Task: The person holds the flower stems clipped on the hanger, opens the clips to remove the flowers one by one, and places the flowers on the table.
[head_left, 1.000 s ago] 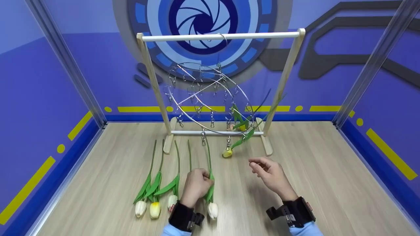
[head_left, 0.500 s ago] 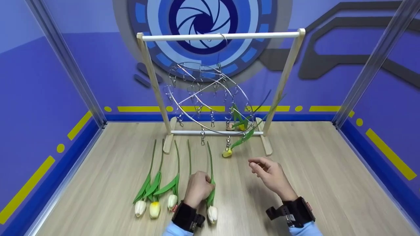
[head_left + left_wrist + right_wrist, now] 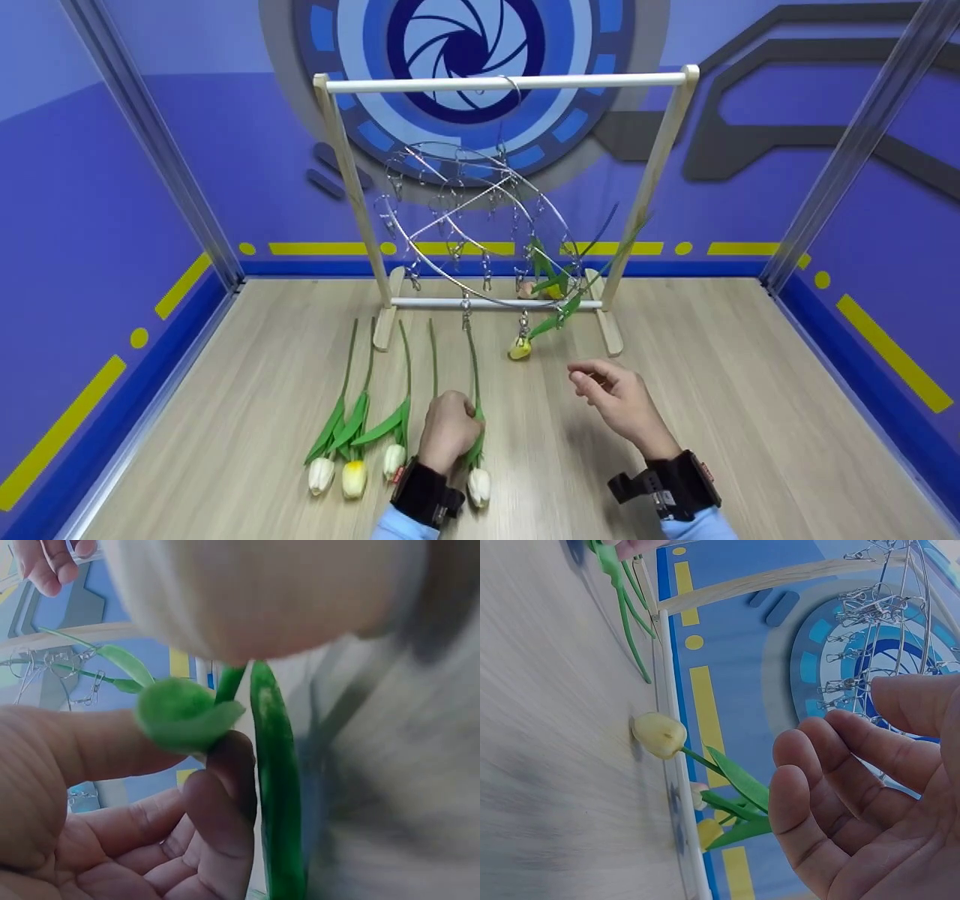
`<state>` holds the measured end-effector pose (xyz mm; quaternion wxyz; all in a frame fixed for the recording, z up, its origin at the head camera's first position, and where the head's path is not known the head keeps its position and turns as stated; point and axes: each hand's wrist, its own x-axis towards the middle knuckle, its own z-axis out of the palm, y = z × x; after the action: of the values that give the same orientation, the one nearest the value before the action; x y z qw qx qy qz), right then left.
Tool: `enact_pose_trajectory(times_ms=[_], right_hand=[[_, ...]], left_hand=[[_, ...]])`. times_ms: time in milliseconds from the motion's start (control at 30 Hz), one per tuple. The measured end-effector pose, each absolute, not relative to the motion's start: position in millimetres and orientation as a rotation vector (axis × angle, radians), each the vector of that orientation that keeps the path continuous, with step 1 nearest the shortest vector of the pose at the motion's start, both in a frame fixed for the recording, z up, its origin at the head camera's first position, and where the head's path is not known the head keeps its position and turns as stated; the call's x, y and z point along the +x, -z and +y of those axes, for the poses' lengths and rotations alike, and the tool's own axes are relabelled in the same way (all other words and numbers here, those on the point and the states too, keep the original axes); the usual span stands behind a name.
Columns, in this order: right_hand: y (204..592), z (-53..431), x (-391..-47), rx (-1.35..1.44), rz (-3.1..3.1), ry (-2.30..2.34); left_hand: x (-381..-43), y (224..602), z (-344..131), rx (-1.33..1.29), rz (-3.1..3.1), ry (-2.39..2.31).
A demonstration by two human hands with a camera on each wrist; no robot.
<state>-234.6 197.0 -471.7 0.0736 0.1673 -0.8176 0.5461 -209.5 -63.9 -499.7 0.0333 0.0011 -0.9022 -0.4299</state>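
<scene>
A white tulip point(image 3: 478, 487) has just been shifted slightly leftward, at lower centre of the head frame, by the left hand point(image 3: 451, 429). It is pinched beside its leaves between thumb and fingers. Its stem tip is now seen right under a clip point(image 3: 466, 311) of the hanger point(image 3: 448, 217); whether the two touch cannot be told. By this, stem and clip seem to be brought better into line, but the flower is judged not yet fastened.

No change is seen in the right hand point(image 3: 619, 397), held right of centre with fingers loosely bent and nothing grasped. At the hanger's right side, leaves and a yellow bloom point(image 3: 520, 348) are seen, apparently hung. At lower left, three tulips are laid on the table point(image 3: 750, 375); beside them a fourth stem point(image 3: 433, 356) is seen, its bloom hidden by the left hand.
</scene>
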Motion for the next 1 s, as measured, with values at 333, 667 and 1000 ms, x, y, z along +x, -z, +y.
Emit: enact_pose_trajectory(times_ms=[333, 667, 1000], right_hand=[[471.5, 196.8, -234.7, 0.511, -2.444, -1.635], [472.0, 196.6, -236.1, 0.502, -2.448, -1.644], [471.7, 199.4, -236.2, 0.489, -2.469, -1.644]], left_hand=[[-211.7, 499.1, -62.9, 0.041, -2.783, 1.280], [-208.3, 494.5, -72.2, -0.002, -2.820, 1.259], [-202.4, 481.8, -75.5, -0.061, -2.767, 1.263]])
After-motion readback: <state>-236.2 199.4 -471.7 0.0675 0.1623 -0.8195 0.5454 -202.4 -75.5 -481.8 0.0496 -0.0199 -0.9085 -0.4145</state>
